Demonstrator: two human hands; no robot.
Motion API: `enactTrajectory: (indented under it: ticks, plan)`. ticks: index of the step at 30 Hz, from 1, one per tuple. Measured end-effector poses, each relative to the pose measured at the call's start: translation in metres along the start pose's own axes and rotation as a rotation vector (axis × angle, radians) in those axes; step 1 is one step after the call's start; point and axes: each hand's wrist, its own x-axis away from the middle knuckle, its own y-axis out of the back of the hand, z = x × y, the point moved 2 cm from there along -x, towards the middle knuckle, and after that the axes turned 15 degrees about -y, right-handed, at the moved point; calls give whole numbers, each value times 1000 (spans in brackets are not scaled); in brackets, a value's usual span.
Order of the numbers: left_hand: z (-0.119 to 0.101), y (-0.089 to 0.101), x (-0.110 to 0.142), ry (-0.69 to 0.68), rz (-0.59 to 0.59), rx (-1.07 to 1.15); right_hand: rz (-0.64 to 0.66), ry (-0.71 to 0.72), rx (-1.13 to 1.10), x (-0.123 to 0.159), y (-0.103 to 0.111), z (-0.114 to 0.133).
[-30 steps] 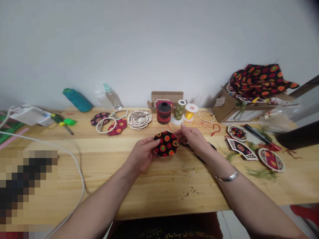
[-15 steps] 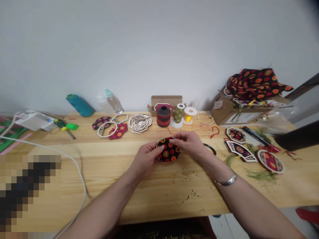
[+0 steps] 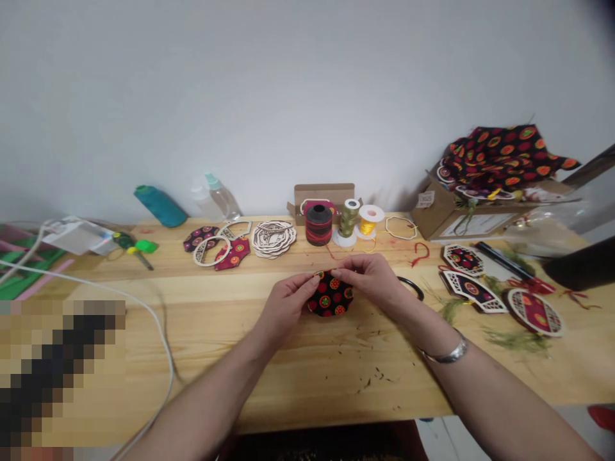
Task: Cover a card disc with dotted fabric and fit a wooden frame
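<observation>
"What was the biggest thing there?"

"One long pale wooden table [image 3: 336,378]. One cardboard box [image 3: 435,218] stood at its far right, with a heap of black fabric [image 3: 504,150] printed with orange-and-red circles on top."

"What else lay on the right?"

"Three wood-framed fabric ornaments [image 3: 464,259] and one black ring [image 3: 412,287]."

"Any thread?"

"One teal thread cone [image 3: 160,206], lying down, and three spools: a black-and-red spool [image 3: 318,225], an olive spool [image 3: 349,221] and a yellow spool [image 3: 369,224]."

"And the hands?"

"Both were grasping. The left hand [image 3: 288,301] and right hand [image 3: 369,275] pinched the top edge of one black fabric-covered disc [image 3: 331,296], held between them, below the spools. I couldn't tell whether it touched the wood."
</observation>
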Motion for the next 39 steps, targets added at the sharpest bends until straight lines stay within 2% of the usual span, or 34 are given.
enactTrajectory:
  ticks: [13,20,27,33,35,39]
  plan:
    - [-2,-2,0,4,-54,-18,29,-4,33,0,-2,-1]
    - [-3,-2,-2,0,-92,-27,3,-53,-58,-1,2,-3]
    - [1,0,-1,16,-29,-24,22,-46,-8,-2,-3,-2]
    - [4,1,0,103,59,1,62,-22,48,-1,-1,1]
    - [3,0,-1,117,37,29,54,-33,15,-1,0,0]
    - [-1,0,-4,80,-88,162,41,-107,-114,-4,1,-4]
